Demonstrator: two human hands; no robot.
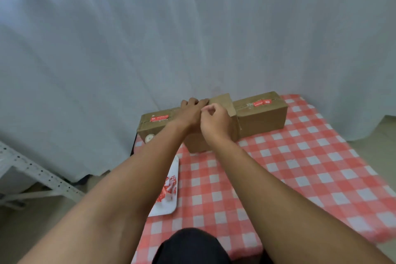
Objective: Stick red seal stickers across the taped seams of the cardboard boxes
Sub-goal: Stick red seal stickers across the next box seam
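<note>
A person reaches both bare arms forward over a table covered in a red-and-white checked cloth (300,167), seen from a camera on their head. At the far edge of the table, against a pale curtain (192,28), three brown cardboard boxes stand in a row, touching. The left box (150,128) already has a red seal sticker (159,118) across its taped top seam, and the right box (261,113) has one too (261,103). The middle box (222,109) sits a little nearer, and both hands meet on top of it. The left hand (190,111) lies with fingers fairly straight, pressing down on the far left part of the box top. The right hand (216,122) is curled, its thumb and forefinger pinched together at the seam; they likely hold a sticker, but it is too small and hidden to confirm. Near the left edge of the table, a white tray (173,178) holds a loose heap of red stickers and backing scraps (169,188). The stickers are probably very light, thin and floppy, apt to curl and cling to skin, so best held by one corner or edge. The boxes look stiff and stable enough to take firm pressing.
</note>
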